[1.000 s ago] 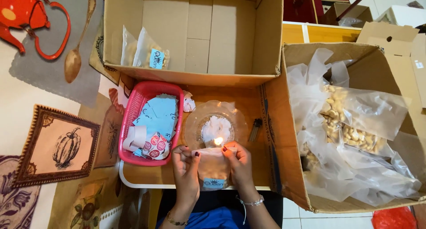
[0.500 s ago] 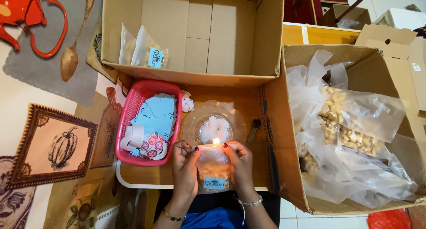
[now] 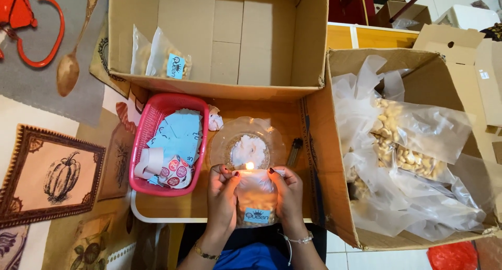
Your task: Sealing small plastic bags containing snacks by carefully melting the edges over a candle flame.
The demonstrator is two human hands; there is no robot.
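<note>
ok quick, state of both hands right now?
Left hand: closed, pinching the top of the small snack bag by the flame.
Right hand: closed on the same bag.

Both forearms are cut off by the bottom edge. The left hand [image 3: 222, 197] and right hand [image 3: 287, 196] cover the sides of the small bag [image 3: 255, 199], hiding its contents there. The candle beneath the flame [image 3: 249, 166] is too small to tell. The red kettle [image 3: 23, 19] and red bag [image 3: 454, 255] run past the edges
</note>
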